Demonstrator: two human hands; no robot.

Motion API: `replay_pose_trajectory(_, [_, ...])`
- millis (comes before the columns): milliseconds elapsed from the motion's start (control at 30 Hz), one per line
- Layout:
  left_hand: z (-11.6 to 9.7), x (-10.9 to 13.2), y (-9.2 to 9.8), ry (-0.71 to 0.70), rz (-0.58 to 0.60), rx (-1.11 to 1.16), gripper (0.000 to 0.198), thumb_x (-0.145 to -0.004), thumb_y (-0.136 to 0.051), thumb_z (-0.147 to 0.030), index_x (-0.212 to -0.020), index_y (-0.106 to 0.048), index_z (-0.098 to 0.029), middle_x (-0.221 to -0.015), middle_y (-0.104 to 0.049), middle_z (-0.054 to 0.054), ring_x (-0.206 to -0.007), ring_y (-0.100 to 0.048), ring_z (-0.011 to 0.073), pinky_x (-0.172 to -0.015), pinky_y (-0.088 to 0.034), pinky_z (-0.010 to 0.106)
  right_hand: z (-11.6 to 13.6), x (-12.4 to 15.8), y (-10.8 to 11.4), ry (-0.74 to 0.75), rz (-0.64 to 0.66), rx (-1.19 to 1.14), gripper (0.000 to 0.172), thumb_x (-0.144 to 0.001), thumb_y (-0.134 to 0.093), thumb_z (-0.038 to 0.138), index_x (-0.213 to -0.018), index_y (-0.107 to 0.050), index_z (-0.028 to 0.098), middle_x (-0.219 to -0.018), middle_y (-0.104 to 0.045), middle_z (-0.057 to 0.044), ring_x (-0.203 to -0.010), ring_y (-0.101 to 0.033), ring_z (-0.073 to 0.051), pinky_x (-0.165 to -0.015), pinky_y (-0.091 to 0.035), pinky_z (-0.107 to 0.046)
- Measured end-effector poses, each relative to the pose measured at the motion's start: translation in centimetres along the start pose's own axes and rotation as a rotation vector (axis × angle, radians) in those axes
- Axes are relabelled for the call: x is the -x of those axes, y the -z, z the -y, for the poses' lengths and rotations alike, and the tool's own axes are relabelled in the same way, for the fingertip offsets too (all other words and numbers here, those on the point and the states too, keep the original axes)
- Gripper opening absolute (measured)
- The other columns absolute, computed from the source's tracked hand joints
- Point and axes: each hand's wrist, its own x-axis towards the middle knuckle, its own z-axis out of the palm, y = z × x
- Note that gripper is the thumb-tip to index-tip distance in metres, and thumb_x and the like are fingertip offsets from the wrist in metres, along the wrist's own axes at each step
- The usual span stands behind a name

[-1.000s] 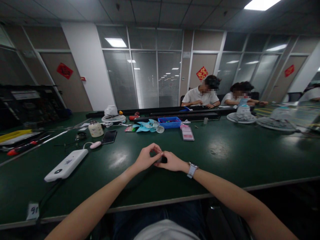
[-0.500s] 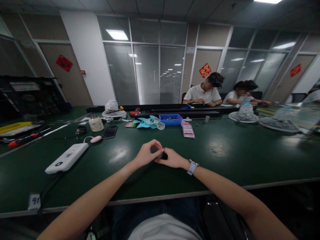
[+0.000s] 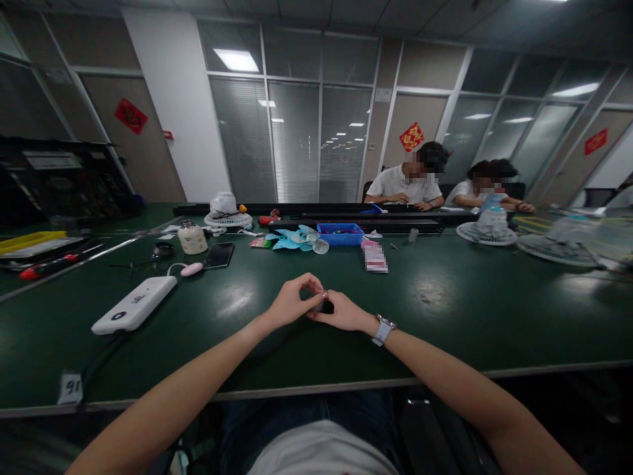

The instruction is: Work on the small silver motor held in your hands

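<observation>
My left hand (image 3: 293, 302) and my right hand (image 3: 345, 312) meet over the green table (image 3: 277, 369), fingertips together. Between them is a small dark grey object (image 3: 316, 306), mostly hidden by the fingers; what it is I cannot make out. Both hands have thumb and fingers curled around it. A watch with a pale strap (image 3: 382, 330) is on my right wrist. Beyond the hands lie light blue fan blades (image 3: 291, 239), a blue basket (image 3: 340, 240) with small things inside, and a pink and white packet (image 3: 374, 256).
On the left are a white power bank (image 3: 134, 306), a phone (image 3: 219, 255), a patterned jar (image 3: 192, 238) and a red-handled tool (image 3: 49, 267). Fan parts (image 3: 487, 227) stand at the right. Two people in white shirts (image 3: 403, 186) sit across the table.
The camera view has shifted slightly, moving the background a little. Both hands keep the same closed pose around the small object.
</observation>
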Motion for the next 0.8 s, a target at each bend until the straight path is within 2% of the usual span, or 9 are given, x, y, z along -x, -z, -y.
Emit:
replay_pose_trajectory(233, [0.26, -0.02, 0.02, 0.011, -0.076, -0.051, 0.019, -0.079, -0.071, -0.031, -0.089, -0.061, -0.019, -0.085, -0.068, 0.001, -0.082, -0.066, 0.0170, -0.080, -0.048, 0.029, 0.23, -0.06, 0.01, 0.001, -0.006, -0.013, 0.029, -0.081, -0.070, 0.035, -0.101, -0.066, 0.014, -0.096, -0.069, -0.007, -0.084, -0.062, -0.019, -0.074, -0.047, -0.030])
replay_pose_trajectory(433, [0.46, -0.03, 0.08, 0.041, -0.087, 0.004, 0.024, -0.076, -0.072, -0.030, -0.092, -0.057, -0.019, -0.076, -0.072, 0.000, -0.077, -0.070, 0.0183, -0.080, -0.050, 0.031, 0.30, 0.02, 0.11, -0.004, -0.003, -0.013, 0.035, -0.081, -0.070, 0.036, -0.109, -0.065, 0.015, -0.098, -0.069, -0.007, -0.085, -0.063, -0.020, -0.074, -0.047, -0.030])
replay_pose_trajectory(800, [0.39, 0.05, -0.01, 0.014, -0.073, 0.013, 0.022, -0.076, -0.068, -0.020, -0.094, -0.056, -0.019, -0.078, -0.073, 0.001, -0.081, -0.071, 0.0183, -0.081, -0.050, 0.031, -0.10, -0.01, -0.15, 0.007, -0.019, -0.009, 0.038, -0.080, -0.072, 0.035, -0.111, -0.065, 0.013, -0.099, -0.069, -0.009, -0.084, -0.063, -0.021, -0.074, -0.048, -0.030])
